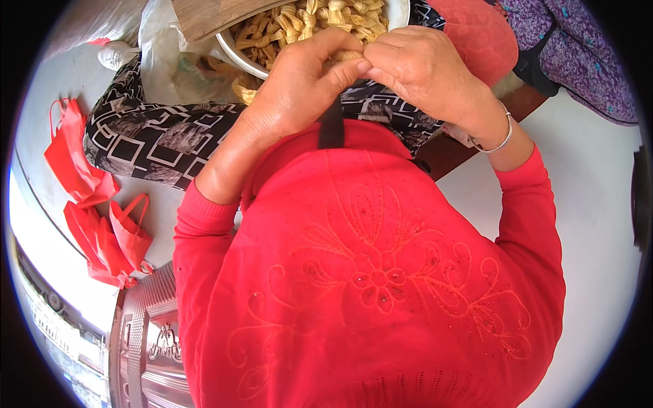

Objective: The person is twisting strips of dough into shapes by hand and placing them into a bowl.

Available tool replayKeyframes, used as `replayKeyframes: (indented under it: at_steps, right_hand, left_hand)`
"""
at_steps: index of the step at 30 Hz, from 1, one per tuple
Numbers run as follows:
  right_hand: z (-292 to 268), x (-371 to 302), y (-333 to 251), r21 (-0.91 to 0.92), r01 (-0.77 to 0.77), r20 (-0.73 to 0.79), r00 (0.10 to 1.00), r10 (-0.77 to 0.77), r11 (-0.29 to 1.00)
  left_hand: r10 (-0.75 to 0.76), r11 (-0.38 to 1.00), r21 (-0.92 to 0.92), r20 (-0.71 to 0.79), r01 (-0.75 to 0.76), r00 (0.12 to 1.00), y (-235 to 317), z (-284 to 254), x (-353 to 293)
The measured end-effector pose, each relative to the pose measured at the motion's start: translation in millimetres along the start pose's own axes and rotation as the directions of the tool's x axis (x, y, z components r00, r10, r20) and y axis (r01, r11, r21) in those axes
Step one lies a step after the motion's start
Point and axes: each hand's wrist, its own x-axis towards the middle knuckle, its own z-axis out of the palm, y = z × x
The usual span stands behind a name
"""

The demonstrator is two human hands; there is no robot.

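Note:
My left hand and my right hand meet over the near edge of a pale-rimmed basin. Between the left thumb and fingers shows a yellowish strip, much like the knotted ones in the basin. The right fingers are pinched together against the left fingertips at its end; what exactly lies inside that pinch is hidden. Many yellow-brown knotted strips, dry-looking and frayed at the ends, fill the basin. A silver bangle circles my right wrist.
A wooden board lies across the basin's left rim. Beside it, a translucent plastic bag rests against black-and-white patterned trousers. Red bags lie on the floor at left. Purple speckled cloth is at upper right.

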Motion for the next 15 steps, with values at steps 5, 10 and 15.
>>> replayKeyframes:
  at_steps: [5, 10, 15]
  right_hand:
    - [-11, -4, -11, 0.154, 0.06, 0.052, 0.996, -0.069, 0.986]
    - [5, -13, 2, 0.113, -0.032, 0.046, 0.999, 0.027, 0.993]
    - [11, -20, 19, 0.487, -0.403, 0.293, 0.911, 0.29, 0.775]
  left_hand:
    - [-0.124, 0.977, -0.158, 0.117, 0.142, 0.985, 5, -8, -19]
    - [-0.098, 0.994, 0.048, 0.055, 0.096, 0.994, -3, -17, -20]
    - [0.071, 0.91, 0.408, 0.005, -0.067, 0.997, -11, -26, -20]
